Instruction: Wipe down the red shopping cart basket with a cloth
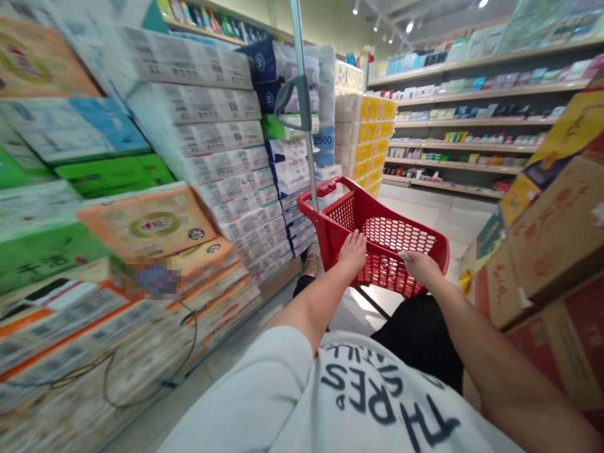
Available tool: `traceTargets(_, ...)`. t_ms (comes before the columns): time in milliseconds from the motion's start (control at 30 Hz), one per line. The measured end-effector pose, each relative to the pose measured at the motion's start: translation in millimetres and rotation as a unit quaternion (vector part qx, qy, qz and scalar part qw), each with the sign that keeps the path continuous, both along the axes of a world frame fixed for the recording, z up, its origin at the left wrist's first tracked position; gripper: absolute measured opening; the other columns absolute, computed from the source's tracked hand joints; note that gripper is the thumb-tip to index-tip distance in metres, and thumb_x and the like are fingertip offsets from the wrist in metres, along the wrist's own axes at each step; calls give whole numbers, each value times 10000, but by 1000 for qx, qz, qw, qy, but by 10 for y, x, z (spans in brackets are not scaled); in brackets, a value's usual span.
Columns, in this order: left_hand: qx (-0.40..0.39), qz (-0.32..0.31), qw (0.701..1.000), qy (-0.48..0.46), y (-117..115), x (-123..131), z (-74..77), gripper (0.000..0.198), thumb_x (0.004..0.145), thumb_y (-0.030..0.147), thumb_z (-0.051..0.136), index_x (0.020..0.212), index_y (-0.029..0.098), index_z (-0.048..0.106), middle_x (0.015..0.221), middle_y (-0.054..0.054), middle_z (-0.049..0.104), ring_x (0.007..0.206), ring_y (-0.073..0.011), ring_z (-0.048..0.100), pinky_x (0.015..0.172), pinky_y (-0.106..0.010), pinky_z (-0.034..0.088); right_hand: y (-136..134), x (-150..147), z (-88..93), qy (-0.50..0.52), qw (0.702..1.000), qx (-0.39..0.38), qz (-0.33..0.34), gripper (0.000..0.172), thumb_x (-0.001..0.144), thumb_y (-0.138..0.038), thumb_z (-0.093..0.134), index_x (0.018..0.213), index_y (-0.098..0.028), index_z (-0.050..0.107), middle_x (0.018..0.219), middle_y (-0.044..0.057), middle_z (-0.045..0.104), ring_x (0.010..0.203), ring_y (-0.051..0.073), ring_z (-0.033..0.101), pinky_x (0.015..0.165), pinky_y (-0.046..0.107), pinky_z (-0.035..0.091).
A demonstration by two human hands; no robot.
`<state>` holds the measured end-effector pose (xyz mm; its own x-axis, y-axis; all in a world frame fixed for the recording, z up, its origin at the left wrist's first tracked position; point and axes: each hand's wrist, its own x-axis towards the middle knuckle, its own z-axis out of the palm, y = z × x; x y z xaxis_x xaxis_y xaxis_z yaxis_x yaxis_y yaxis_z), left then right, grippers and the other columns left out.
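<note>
A red plastic shopping cart (325, 245) with a lattice basket stands before me, its inside partly visible. My left hand (353, 251) lies on the near rim of the basket, fingers stretched out together over the edge. Farther right along the same rim is my right hand (422, 269), its fingers closed. A small pale bit shows at its fingertips, too blurred to name. At the cart's left end rises a metal pole (311, 167) with a grey loop handle (295, 104).
Stacked tissue packs (151, 220) line the left side, with a dark cable (108, 377) hanging over them. Yellow-and-white packs (372, 145) stand beyond the cart. Cardboard boxes (557, 233) crowd the right. Stocked shelves (457, 119) fill the back.
</note>
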<state>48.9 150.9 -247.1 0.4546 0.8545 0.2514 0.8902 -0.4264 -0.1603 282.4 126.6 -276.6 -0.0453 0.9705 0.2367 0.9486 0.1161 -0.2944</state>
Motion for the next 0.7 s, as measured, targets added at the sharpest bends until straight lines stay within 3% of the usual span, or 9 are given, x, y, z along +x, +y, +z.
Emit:
traceTargets(133, -10, 14, 1000, 1, 21, -50, -6, 552, 914, 169, 272, 1457, 78, 310, 1546, -86, 276, 1433, -243, 221, 1170, -392, 214, 80, 13, -56, -2, 995, 64, 81, 339, 926, -306, 372, 1049, -202, 670, 934, 74, 713, 798, 184, 645, 664, 251, 436)
traceTargets(267, -13, 6, 1000, 2, 22, -43, -10, 558, 909, 172, 290, 1460, 81, 302, 1550, -80, 267, 1434, -232, 219, 1167, -371, 222, 59, 94, -181, 0, 986, 132, 99, 347, 921, -309, 372, 1083, -182, 652, 944, 98, 705, 818, 201, 648, 702, 285, 475)
traceTargets(400, -25, -5, 1000, 0, 54, 13, 12, 561, 908, 168, 285, 1462, 76, 296, 1556, -75, 253, 1437, -233, 209, 1174, -370, 202, 96, 185, -274, -3, 984, 142, 104, 341, 916, -328, 387, 1069, -191, 659, 909, 92, 705, 792, 207, 652, 706, 308, 500)
traceTargets(500, -33, 2, 999, -4, 154, 72, 42, 562, 911, 159, 269, 1465, 71, 291, 1557, -69, 251, 1441, -233, 197, 1180, -371, 190, 141, 175, -320, -1, 981, 169, 96, 337, 908, -302, 397, 1091, -182, 653, 999, 112, 702, 876, 230, 659, 763, 339, 516)
traceTargets(700, -44, 52, 997, -25, 328, 162, 68, 543, 903, 167, 311, 1434, 68, 364, 1540, -86, 292, 1450, -251, 157, 1194, -406, 145, 212, -100, -269, 15, 985, 131, 113, 351, 898, -261, 389, 1136, -175, 633, 1099, 118, 684, 966, 243, 654, 834, 351, 516)
